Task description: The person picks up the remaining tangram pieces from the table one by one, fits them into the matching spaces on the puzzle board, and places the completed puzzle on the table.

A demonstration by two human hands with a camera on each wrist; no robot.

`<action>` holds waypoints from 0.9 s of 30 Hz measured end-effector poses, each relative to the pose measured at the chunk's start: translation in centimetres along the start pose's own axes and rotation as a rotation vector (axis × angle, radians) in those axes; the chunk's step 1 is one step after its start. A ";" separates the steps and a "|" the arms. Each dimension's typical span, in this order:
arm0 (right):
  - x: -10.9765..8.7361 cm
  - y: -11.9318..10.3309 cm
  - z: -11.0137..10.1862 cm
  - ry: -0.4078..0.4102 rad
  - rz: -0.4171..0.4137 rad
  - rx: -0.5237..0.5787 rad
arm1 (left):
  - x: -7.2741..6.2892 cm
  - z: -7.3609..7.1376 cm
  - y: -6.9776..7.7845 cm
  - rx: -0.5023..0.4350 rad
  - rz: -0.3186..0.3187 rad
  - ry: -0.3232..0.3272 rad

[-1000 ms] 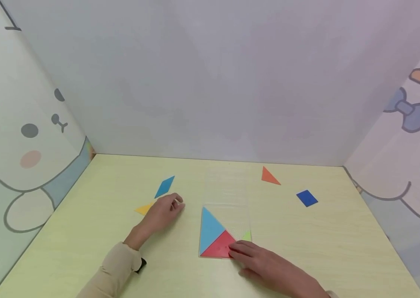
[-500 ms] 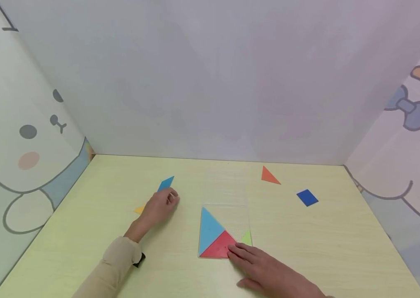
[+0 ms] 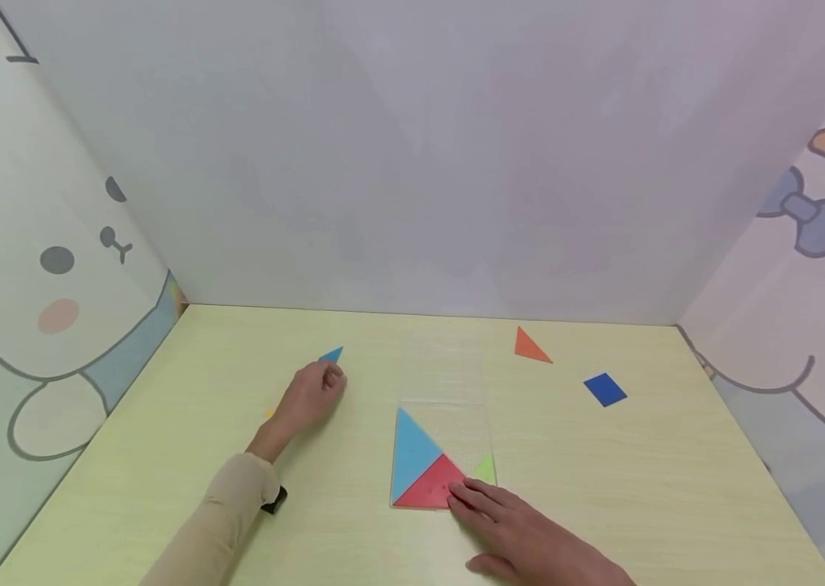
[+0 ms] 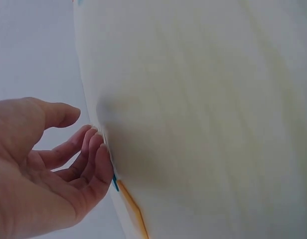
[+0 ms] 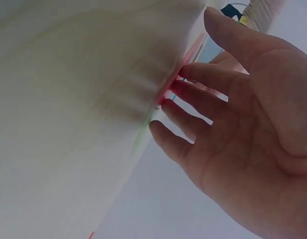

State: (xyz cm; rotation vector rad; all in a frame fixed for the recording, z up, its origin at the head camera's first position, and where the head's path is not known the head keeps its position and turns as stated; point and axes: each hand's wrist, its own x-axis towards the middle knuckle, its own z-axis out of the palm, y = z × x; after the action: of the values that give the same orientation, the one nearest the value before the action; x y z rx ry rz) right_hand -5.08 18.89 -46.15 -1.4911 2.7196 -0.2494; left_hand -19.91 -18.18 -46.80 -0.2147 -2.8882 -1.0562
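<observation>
My left hand is over a blue parallelogram tangram piece, hiding its near part. In the left wrist view, the thumb stands apart from bent fingers, whose tips are at the table surface. A yellow piece peeks out beside this wrist, mostly covered. My right hand lies with extended fingers on a red triangle inside a clear tray. Beside the red piece in that tray sits a light blue triangle. A green piece shows at the tray's right side, partly behind the right hand.
On the right of the table, an orange triangle and a dark blue square lie flat. The clear tray extends away toward the back wall. Printed cartoon panels border both sides.
My left hand has moved forward and slightly left, covering more of the blue parallelogram and the yellow piece. The right hand stays on the red triangle, its thumb now spread farther out.
</observation>
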 end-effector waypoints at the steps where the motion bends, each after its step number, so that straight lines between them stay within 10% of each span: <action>1: 0.0 0.0 0.0 -0.010 0.008 0.009 | 0.1 0.0 -0.1 -0.002 -0.002 0.004; 27: 0.0 -0.2 -0.3 -0.036 0.050 0.060 | 2.7 -0.3 -1.1 -0.043 -0.221 0.028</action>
State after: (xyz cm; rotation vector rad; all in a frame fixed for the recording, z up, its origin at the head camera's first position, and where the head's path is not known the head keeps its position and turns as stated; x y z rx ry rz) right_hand -4.94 18.79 -45.80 -1.3967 2.6920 -0.2967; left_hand -22.78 -18.89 -47.00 0.1193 -2.9176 -1.1430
